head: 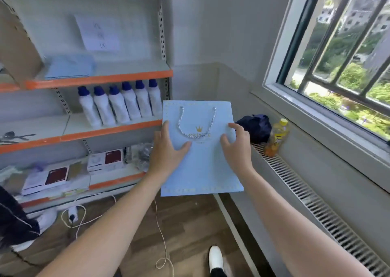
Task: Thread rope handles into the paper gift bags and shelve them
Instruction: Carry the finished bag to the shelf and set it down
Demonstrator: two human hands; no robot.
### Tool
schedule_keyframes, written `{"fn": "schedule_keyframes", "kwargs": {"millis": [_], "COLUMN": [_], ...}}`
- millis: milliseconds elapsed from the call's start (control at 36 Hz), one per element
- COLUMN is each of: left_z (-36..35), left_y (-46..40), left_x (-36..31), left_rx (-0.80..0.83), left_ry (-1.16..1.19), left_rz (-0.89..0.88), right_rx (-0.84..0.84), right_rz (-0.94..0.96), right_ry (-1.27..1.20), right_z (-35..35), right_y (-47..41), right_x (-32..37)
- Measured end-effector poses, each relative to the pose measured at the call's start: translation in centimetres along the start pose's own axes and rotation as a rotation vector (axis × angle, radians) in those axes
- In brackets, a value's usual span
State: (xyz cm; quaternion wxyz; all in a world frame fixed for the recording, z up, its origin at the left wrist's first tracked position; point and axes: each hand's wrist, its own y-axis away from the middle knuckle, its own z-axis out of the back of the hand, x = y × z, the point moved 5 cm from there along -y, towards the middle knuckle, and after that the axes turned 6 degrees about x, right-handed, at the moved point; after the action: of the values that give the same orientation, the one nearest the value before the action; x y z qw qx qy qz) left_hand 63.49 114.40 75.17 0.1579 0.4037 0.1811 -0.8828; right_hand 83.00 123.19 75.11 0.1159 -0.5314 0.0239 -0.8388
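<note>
Both my left hand (168, 148) and right hand (236, 143) grip the flat pale-blue paper gift bag (200, 167), twisted silver rope handle (197, 122) threaded, right of the orange-edged metal shelf rack (101, 79). Shelving step. Next: probably slide it onto the blurred blue stack (69, 66).

White bottles (118, 105) crowd the middle shelf; the stack of blue bags (70, 66) above seems unobstructed.

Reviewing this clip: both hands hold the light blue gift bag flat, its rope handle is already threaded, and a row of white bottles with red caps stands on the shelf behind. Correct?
Not quite. The head view shows the white bottles have blue caps, not red. The rest stands: left hand and right hand hold the light blue gift bag flat, rope handle threaded.
</note>
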Motion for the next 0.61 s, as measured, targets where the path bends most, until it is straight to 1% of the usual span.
{"fn": "schedule_keyframes", "kwargs": {"millis": [167, 250, 389, 472, 611], "left_z": [1.9, 2.7, 4.4, 5.5, 6.8], "left_y": [-8.3, -12.7, -19.2, -22.7, -27.0], "left_x": [3.1, 4.3, 4.9, 5.3, 6.7], "left_rx": [-0.129, -0.198, -0.315, -0.38, -0.424], "left_ry": [-0.021, -0.041, -0.059, -0.091, -0.052], "left_rz": [0.063, 0.123, 0.204, 0.242, 0.302], "right_rx": [0.137, 0.205, 0.298, 0.35, 0.391], "right_rz": [0.045, 0.084, 0.159, 0.174, 0.187], "right_ry": [-0.045, -0.064, -0.109, -0.157, -0.188], "right_z": [-6.8, -9.7, -13.9, -16.2, -19.5], "right_y": [-10.1, -15.4, -23.7, -28.0, -34.2], "right_x": [1.3, 2.4, 4.7, 6.1, 7.5]}}
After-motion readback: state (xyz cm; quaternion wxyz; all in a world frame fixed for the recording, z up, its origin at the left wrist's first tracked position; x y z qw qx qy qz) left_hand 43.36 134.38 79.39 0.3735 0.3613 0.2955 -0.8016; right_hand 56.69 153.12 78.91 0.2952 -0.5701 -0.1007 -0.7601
